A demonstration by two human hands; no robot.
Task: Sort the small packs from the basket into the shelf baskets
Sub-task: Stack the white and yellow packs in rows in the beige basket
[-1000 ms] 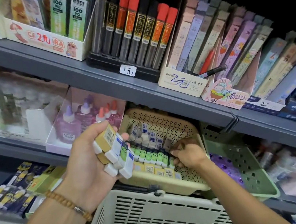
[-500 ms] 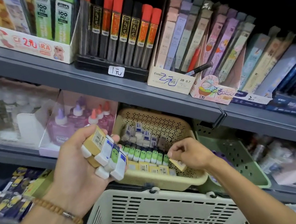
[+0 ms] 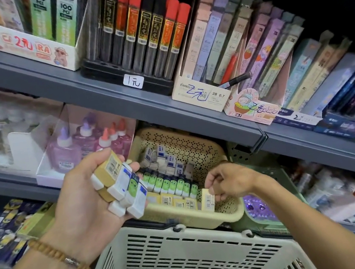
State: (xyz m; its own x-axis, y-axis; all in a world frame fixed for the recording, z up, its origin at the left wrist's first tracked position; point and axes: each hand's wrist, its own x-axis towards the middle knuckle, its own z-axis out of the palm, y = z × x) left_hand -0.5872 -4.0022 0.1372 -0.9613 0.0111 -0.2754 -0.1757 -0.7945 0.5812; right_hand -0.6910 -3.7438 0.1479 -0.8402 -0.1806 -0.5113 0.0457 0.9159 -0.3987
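My left hand (image 3: 82,199) grips a bundle of small packs (image 3: 121,184) in yellow, white-blue and green wrappers, held in front of the shelf. My right hand (image 3: 229,180) pinches one yellow pack (image 3: 207,200) and holds it upright at the front right of the cream perforated shelf basket (image 3: 208,220). Inside that basket stand rows of white-blue, green and yellow packs (image 3: 170,182). A white slotted carrying basket (image 3: 190,254) sits below both hands; its inside is mostly out of view.
A green shelf basket (image 3: 277,179) sits right of the cream one, behind my right wrist. Purple glue bottles (image 3: 76,144) stand in a box to the left. The grey shelf above (image 3: 106,94) carries lead tubes and boxed refills close over the baskets.
My right hand has drawn back from deep in the cream basket to its front right, now pinching one yellow pack. My left hand keeps its bundle in roughly the same place.
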